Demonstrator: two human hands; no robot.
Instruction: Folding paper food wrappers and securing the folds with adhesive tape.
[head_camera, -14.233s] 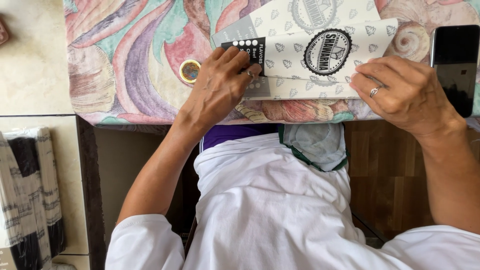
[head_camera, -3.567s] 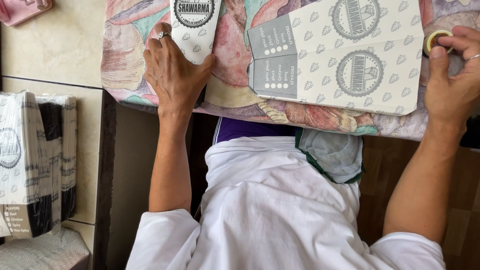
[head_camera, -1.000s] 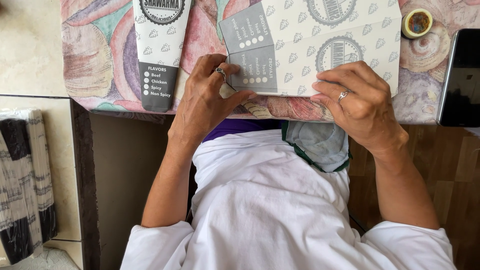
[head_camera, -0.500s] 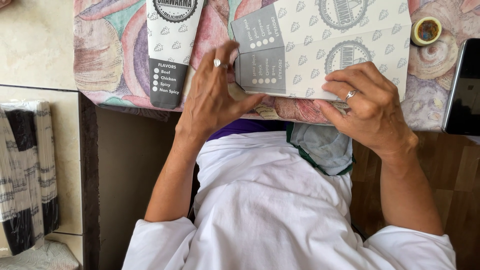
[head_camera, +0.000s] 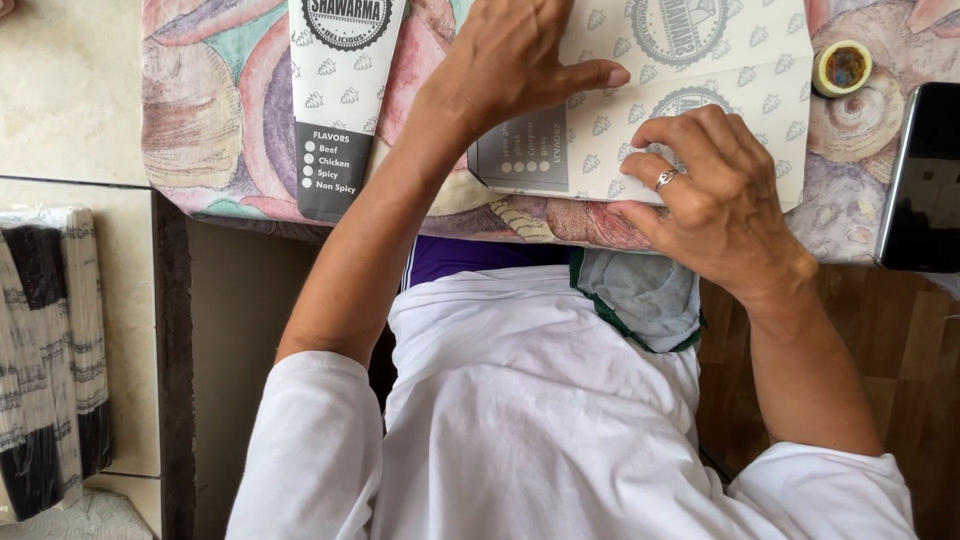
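Observation:
A flat white printed paper sleeve with a grey panel and round stamps lies on the patterned table cloth. My left hand presses flat on its upper left part, fingers spread. My right hand, with a ring on one finger, pinches the sleeve's near edge, fingers curled over the fold. A second, narrow folded sleeve with a dark lower band lies to the left, untouched.
A small roll of tape stands at the top right. A black phone lies at the right table edge. A wrapped stack of black and white packs sits on the tiled floor at left.
My left hand has slid up and right across the sheet, from its left edge onto its upper part. My right hand stays on the near edge.

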